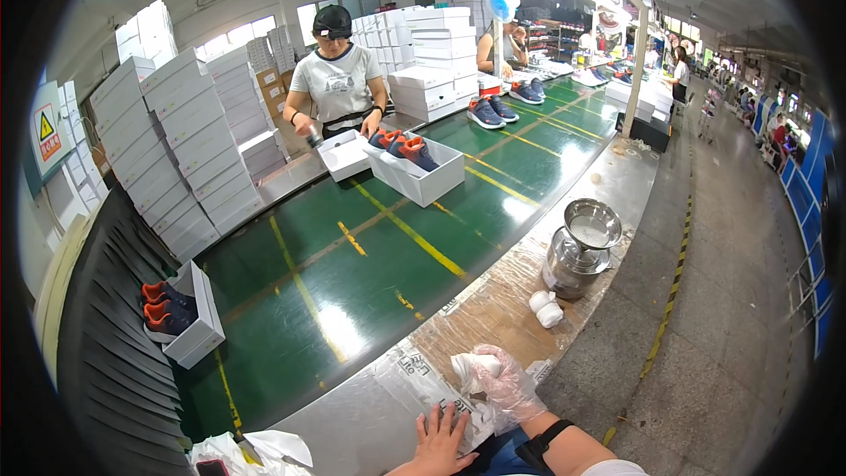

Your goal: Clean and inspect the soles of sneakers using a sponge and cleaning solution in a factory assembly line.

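Our bare left hand (441,442) spreads its fingers on the counter (348,430); our plastic-gloved right hand (511,390) grips a white wad (469,370) jutting leftward. Beyond, a white box (201,335) holds navy-and-orange shoes (169,310); farther, another box (438,182) carries similar sneakers (418,153).

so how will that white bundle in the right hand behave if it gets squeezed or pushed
The white bundle is probably soft, since its surface looks crumpled. It's likely light, as the right hand alone holds it. Its uneven shape suggests it would flop more than roll.
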Tool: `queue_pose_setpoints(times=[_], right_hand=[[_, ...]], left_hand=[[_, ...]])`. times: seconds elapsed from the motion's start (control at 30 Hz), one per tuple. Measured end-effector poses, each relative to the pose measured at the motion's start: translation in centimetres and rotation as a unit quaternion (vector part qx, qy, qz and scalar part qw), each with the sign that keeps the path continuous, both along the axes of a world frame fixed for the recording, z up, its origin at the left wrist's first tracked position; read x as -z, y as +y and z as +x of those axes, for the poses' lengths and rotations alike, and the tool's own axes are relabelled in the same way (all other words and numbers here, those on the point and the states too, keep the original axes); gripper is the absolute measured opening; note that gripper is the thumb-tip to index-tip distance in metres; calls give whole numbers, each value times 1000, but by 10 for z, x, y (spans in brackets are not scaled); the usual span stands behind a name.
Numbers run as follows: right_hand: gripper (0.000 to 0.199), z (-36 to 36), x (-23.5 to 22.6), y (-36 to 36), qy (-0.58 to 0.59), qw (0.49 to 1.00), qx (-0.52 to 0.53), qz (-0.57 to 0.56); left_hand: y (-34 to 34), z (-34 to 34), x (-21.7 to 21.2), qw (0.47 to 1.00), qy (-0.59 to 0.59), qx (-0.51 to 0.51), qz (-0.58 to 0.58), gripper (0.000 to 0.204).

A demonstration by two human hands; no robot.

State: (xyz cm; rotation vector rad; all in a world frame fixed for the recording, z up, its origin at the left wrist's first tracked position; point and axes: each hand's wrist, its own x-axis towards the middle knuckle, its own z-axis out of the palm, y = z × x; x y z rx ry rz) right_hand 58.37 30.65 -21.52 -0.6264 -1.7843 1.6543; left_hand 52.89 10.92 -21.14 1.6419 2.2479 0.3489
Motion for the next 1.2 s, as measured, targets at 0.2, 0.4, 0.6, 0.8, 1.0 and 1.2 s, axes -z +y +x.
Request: queue_pose_setpoints(times=[0.2, 0.4, 0.6, 0.8, 1.0, 1.2], right_hand=[[31, -1, -7, -4, 17, 998, -7, -64], [31, 0, -1, -1, 16, 999, -12, -48], [36, -1, 3, 0, 31, 998, -11, -55], [39, 1, -5, -1, 21, 998, -26, -49], [40, 3, -4, 0, 29, 997, -38, -67], [40, 3, 0, 2, 27, 997, -32, -67]], left_hand=[[3, 0, -9, 999, -17, -7, -33, 98], [3, 0, -5, 1000, -17, -5, -15, 98], [3, 0, -5, 1000, -18, -2, -9, 98], [2, 1, -8, 1000, -22, -6, -2, 96], [2, 1, -6, 1000, -10, -3, 3, 96], [3, 2, -7, 1000, -8, -2, -6, 96]])
